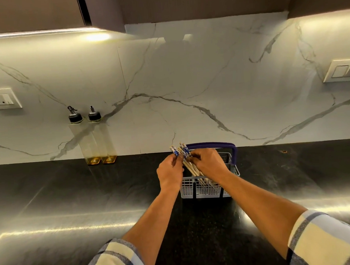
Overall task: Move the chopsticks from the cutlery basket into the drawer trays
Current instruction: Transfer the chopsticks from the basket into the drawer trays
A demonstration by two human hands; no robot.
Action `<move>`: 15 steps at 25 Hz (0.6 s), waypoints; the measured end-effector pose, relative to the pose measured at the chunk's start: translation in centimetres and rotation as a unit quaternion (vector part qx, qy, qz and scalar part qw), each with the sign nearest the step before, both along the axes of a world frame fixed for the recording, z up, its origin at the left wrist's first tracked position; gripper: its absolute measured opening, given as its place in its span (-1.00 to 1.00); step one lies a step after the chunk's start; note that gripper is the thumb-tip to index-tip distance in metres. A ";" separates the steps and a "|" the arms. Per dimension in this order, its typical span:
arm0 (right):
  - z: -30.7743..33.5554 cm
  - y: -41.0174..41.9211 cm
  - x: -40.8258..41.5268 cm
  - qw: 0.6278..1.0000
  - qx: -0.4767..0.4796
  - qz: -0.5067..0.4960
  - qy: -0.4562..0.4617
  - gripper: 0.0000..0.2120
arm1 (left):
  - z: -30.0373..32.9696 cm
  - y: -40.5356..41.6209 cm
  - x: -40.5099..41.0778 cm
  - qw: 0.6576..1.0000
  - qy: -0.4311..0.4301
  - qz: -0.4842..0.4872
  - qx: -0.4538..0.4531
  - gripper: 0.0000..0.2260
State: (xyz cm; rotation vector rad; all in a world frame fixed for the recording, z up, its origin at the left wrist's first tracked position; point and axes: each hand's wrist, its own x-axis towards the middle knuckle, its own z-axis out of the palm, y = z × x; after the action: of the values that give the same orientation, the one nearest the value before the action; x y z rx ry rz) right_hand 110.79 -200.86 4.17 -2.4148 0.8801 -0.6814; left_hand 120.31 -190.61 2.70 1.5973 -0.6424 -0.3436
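Note:
A pale plastic cutlery basket [206, 188] with a purple handle [231, 147] stands on the black counter near the wall. Several wooden chopsticks [181, 151] with blue-and-white patterned tops lean out of it to the left, their lower ends still inside. My left hand [169, 173] pinches the bundle from the left, just below the patterned tops. Closed around the same bundle from the right is my right hand [209, 164], which covers part of the basket. No drawer or tray is in view.
Two tall clear oil bottles [96, 141] with black pourers stand against the marble wall at the left. The glossy black counter [71, 200] stretches wide on both sides. A wall socket [3, 98] sits far left, a switch plate [342, 71] far right.

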 end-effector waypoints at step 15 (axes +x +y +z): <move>11.4 1.1 -6.0 0.964 0.121 -0.010 -0.235 -0.89 | 13.7 6.7 3.3 0.990 -0.048 -0.068 -0.112 -0.95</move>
State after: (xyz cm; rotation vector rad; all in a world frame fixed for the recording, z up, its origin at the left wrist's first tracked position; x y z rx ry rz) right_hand 104.77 -199.77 15.59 -1.9125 0.7366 -1.0338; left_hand 123.57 -183.90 16.40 1.3646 -0.8375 -0.2848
